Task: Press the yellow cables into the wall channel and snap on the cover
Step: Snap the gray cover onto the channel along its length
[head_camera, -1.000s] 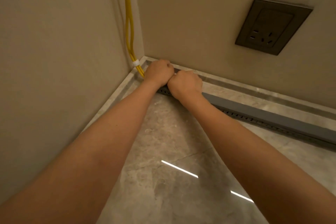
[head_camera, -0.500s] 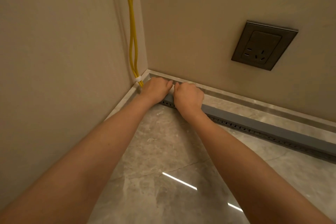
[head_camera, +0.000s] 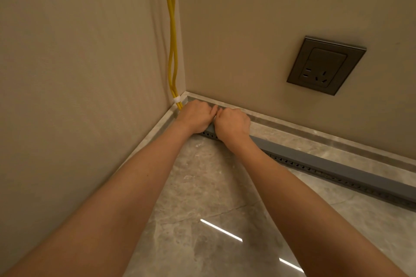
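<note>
Pressing down with both hands at the corner end of the grey channel point(head_camera: 315, 162), which is lying along the floor point(head_camera: 202, 198) just beside the skirting. Left hand point(head_camera: 195, 116) nearest the corner, right hand point(head_camera: 233, 124) touching it on the other side, both curled palm-down over the top of the channel (fingers hidden beyond the knuckles, so impossible to say whether gripping the cover or only bearing on it). Yellow cables point(head_camera: 172, 29) dropping down the wall corner, bound by a white tie point(head_camera: 176, 98), then disappearing under the left hand. Rest of the channel, running off to the right below the wall socket point(head_camera: 326, 65), looking already closed, with only its slotted side showing. Judging from this, seating the last stretch of cover at the corner. Next, probably calling for firm downward pressure until the clip catches, while keeping the cables tucked inside and not pinched under the edge.
</note>
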Available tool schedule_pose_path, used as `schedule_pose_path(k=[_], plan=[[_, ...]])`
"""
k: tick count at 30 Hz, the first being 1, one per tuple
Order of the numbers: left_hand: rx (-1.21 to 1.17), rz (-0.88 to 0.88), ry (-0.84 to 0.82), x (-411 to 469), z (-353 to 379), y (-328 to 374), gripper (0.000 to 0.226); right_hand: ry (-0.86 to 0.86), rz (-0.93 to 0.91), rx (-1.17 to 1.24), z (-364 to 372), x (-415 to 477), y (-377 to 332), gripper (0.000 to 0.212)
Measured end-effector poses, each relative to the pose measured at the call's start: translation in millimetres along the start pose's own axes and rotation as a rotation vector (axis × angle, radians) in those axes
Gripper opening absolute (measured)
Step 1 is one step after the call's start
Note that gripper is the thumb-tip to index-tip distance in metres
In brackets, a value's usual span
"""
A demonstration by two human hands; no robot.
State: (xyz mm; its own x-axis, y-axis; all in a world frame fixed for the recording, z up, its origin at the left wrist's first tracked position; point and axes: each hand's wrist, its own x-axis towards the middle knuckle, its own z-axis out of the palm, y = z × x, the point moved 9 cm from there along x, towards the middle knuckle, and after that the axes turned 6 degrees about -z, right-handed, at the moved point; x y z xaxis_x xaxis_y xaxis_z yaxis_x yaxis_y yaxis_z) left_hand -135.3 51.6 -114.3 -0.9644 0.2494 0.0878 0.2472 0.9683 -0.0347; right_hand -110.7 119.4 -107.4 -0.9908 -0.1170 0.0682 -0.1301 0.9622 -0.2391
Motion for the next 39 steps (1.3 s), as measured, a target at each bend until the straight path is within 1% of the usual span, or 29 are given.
schedule_pose_path(k=[3, 5, 9, 13, 16, 18, 20, 23, 27, 29, 32, 34, 36, 39], plan=[[-0.136, -0.064, -0.045, 5, 4, -5, 0.052, -0.069, 0.015, 0.021, 7, 4, 3, 0.033], [-0.207, -0.109, -0.095, 9, 8, -7, 0.054, -0.105, 0.062, 0.064, 11, 6, 9, 0.035], [-0.178, -0.094, -0.212, 14, 17, -7, 0.051, -0.177, 0.186, 0.157, 19, 7, 20, 0.034], [-0.222, -0.085, -0.282, 15, 24, -7, 0.049, -0.185, 0.167, 0.126, 23, 10, 17, 0.031], [-0.282, -0.140, -0.288, 14, 27, -10, 0.042, -0.171, 0.192, 0.139, 26, 9, 18, 0.033], [-0.318, -0.232, -0.259, 16, 26, -16, 0.034, -0.154, 0.202, 0.131, 24, 8, 19, 0.037], [-0.293, -0.318, -0.261, 15, 27, -22, 0.034, -0.172, 0.174, 0.138, 24, 9, 18, 0.039], [-0.198, -0.315, -0.260, 14, 28, -23, 0.036, -0.211, 0.096, 0.179, 27, 15, 14, 0.037], [-0.175, -0.327, -0.159, 13, 27, -27, 0.032, -0.112, 0.036, 0.093, 23, 18, 9, 0.032], [-0.196, -0.338, -0.150, 10, 26, -23, 0.031, -0.100, 0.050, 0.084, 21, 13, 12, 0.032], [-0.190, -0.362, -0.128, 8, 20, -28, 0.031, -0.129, 0.063, 0.112, 21, 14, 9, 0.031], [-0.204, -0.362, -0.076, 1, 16, -28, 0.029, -0.106, 0.056, 0.107, 17, 8, 7, 0.029], [-0.273, -0.352, -0.020, -2, 12, -27, 0.029, -0.066, 0.070, 0.113, 12, 4, 6, 0.029], [-0.322, -0.356, 0.016, -5, 8, -29, 0.030, -0.071, 0.021, 0.016, 7, -4, 1, 0.030]])
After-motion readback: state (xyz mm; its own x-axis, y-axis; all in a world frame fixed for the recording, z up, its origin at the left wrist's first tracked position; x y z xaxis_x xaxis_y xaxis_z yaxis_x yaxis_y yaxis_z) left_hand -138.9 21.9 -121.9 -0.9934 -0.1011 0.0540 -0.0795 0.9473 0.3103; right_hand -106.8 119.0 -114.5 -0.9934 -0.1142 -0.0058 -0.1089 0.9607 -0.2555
